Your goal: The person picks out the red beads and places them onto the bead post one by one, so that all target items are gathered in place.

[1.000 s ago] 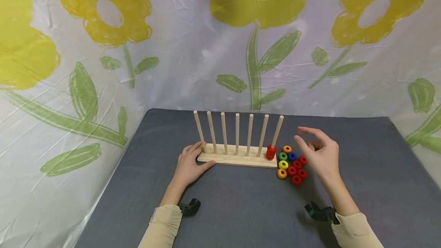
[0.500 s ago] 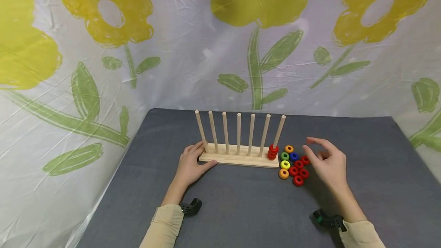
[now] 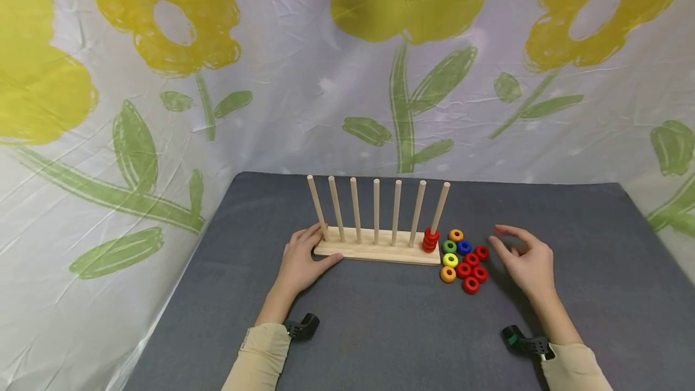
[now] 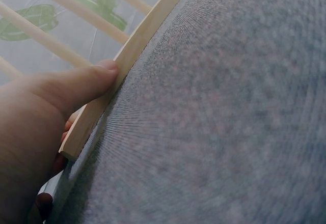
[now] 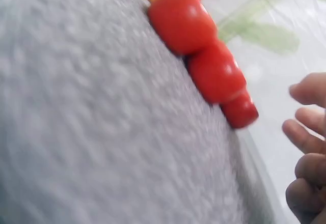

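These loose rings (image 3: 466, 265) look light, hard and kinda glossy, so I'd guess they'd skid if pinched off-centre; thumb and fingertip across the outer rim seems the safest hold. They're lying flat just right of the wooden peg rack (image 3: 374, 251). My right hand (image 3: 531, 263) is beside them, fingers loosely bent, holding nothing. My left hand (image 3: 301, 261) grips the rack's left end, thumb on the front edge.

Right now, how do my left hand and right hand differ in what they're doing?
The left hand grips one end of the wooden base, while the right hand holds nothing. The left hand touches that base; the right hand is apart from it, beside the loose red rings. Both arms share a beige sleeve and a black wrist device.
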A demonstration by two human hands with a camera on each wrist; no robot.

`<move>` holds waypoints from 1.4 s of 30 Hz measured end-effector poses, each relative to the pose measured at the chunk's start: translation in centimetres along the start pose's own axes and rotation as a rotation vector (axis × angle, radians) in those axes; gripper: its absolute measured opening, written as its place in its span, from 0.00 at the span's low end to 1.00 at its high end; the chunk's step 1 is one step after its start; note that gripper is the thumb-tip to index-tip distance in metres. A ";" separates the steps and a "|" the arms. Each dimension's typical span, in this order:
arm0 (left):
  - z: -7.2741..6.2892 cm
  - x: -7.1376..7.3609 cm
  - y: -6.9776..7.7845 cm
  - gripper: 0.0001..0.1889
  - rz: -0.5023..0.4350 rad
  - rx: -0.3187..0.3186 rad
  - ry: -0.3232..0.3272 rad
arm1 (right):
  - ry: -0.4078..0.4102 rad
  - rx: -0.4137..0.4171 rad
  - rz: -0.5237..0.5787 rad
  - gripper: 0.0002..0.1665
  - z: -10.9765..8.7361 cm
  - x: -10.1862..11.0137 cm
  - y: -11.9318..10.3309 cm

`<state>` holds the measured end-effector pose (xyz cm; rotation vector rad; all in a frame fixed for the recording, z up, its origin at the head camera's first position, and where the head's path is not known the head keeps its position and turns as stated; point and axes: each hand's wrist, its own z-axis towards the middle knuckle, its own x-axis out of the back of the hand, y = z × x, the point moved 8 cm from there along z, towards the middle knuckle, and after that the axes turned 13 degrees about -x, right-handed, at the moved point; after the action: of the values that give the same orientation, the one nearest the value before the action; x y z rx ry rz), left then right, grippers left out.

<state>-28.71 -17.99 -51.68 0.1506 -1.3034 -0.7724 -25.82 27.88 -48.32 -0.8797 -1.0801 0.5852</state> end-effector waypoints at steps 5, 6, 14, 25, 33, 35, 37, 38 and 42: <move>0.0 -0.2 -0.2 0.38 0.011 -0.003 -0.008 | -0.052 -0.039 -0.044 0.20 0.0 -0.3 1.6; 0.0 -0.1 -0.2 0.38 0.013 -0.003 -0.008 | -0.071 -0.051 -0.050 0.20 0.0 -0.6 1.8; 0.1 0.2 -0.5 0.36 0.022 -0.008 -0.018 | -0.165 -0.062 -0.117 0.19 0.1 -2.1 1.9; -0.2 0.1 -0.6 0.35 0.025 -0.011 -0.008 | -0.237 -0.021 -0.138 0.17 -0.1 -2.4 1.9; -0.3 -0.2 -0.2 0.34 0.001 0.006 -0.008 | -0.286 0.037 -0.129 0.17 0.0 -2.0 2.1; -0.3 -0.2 -0.2 0.34 0.001 0.008 -0.011 | -0.301 0.037 -0.131 0.17 -0.1 -2.0 2.1; -0.2 -0.2 -0.2 0.33 0.001 0.012 -0.014 | -0.311 0.040 -0.134 0.18 -0.1 -2.0 2.1; -0.2 -0.2 -0.2 0.33 0.002 0.013 -0.016 | -0.314 0.041 -0.135 0.18 -0.1 -2.0 2.1; 0.0 -0.3 -0.3 0.33 -0.008 0.018 -0.022 | -0.318 0.045 -0.136 0.19 0.0 -2.0 2.1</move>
<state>-28.87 -18.03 -52.01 0.1620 -1.3318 -0.7709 -26.60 27.47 -51.11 -0.6810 -1.3974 0.6462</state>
